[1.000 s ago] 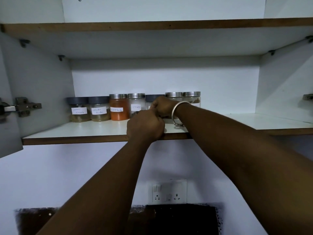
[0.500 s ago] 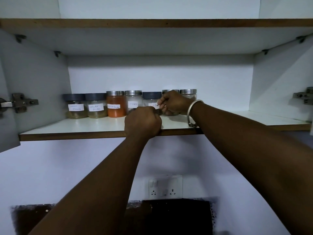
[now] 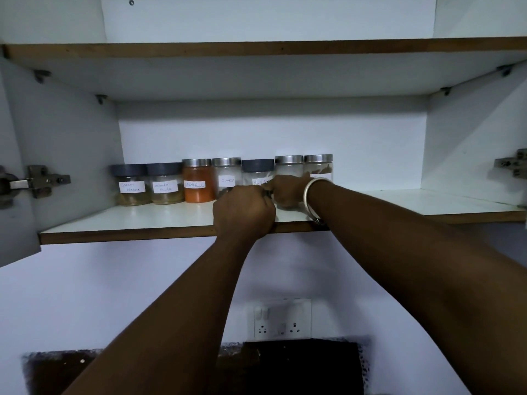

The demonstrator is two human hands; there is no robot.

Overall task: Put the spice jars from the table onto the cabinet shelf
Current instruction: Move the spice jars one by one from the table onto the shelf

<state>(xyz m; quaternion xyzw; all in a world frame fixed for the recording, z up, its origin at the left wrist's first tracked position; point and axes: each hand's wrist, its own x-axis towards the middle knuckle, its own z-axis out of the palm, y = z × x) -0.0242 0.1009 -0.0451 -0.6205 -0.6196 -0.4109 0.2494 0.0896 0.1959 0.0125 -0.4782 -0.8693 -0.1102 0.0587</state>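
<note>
jars [image 3: 226, 179] stand upright in one row along the back of the cabinet shelf [image 3: 128, 223], seven of them, lids up, paper labels facing out; the row runs left to right. the orange-filled jar [image 3: 197, 181] is third from the left, touching its neighbours. left hand [image 3: 243, 210] is curled into a fist at the shelf's front edge, its grip hidden. right hand [image 3: 288, 189], with a bangle [image 3: 309, 192] at the wrist, is closed in front of the sixth jar [image 3: 288, 166]; whether it grips that jar, i cannot tell.
</note>
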